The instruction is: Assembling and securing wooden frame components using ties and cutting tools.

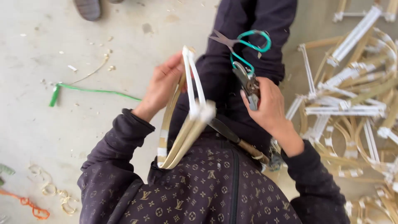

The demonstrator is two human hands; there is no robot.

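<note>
The bamboo frame (188, 124) is in my left hand (162, 85). It is made of thin bent bamboo strips, and white tape is wrapped on it in a few spots. My left fingers are curled tight around the strips near the top end. The bottom end of the frame rests against my dark patterned jacket (199, 191), just over my lap. The frame stands almost upright, leaning a little.

My right hand (265, 105) is closed around a small metal tool (248, 85). A teal cord (248, 47) loops out from the top of it. A pair of scissors (224, 40) hangs at the far end of that cord, above my hand. The scissors do not touch the frame.

A knife with a dark blade and a wooden handle (236, 139) lies across my lap, between my two arms. Its blade tip is just under the taped end of the frame.

I am sitting over a grey floor (49, 124). A pile of finished bamboo frames (352, 103) lies on the floor by my right side, up to the right edge. A green strip (89, 90) lies on the floor to my left, well apart from my hand. Small curls of bamboo (54, 193) and an orange string (31, 205) lie near the bottom left corner. A shoe (88, 8) of another person shows at the top edge.
</note>
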